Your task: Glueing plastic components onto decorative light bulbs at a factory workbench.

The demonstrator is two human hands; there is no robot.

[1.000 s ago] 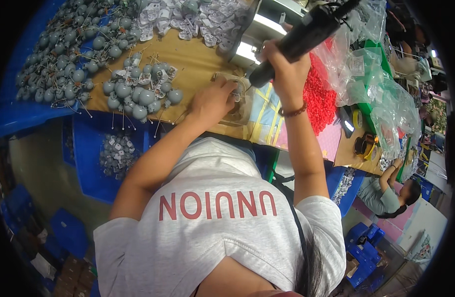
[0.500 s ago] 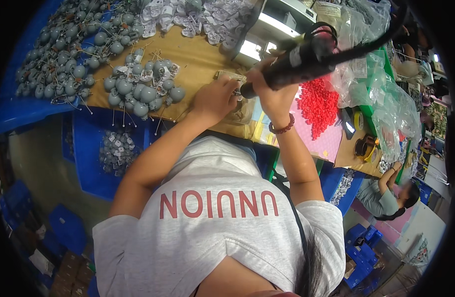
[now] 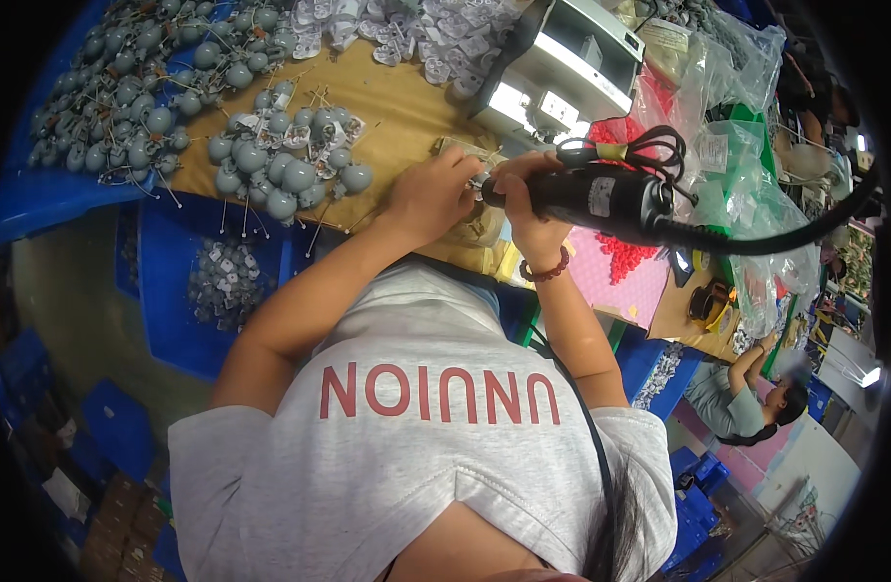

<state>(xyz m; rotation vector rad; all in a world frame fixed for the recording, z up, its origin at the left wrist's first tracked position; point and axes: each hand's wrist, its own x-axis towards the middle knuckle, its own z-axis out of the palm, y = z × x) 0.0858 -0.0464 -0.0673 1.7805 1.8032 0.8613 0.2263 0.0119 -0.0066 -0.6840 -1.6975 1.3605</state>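
Tipping sideways, the black tool (image 3: 600, 199) is lining its nose up with the small pale piece (image 3: 478, 181) by the left hand (image 3: 429, 200), whose grip I can't tell, while the right hand (image 3: 533, 210) is squeezing round the tool's front.

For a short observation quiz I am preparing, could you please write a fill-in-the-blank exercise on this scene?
1. The right hand grips a cylindrical tool coloured ____.
2. The small pieces heaped on the pink sheet are coloured ____.
3. The beaded bracelet is worn on the ____ wrist.
4. In the picture, the cluster of grey rounded parts lies to the ____ of the left hand.

Missing words: black; red; right; left.
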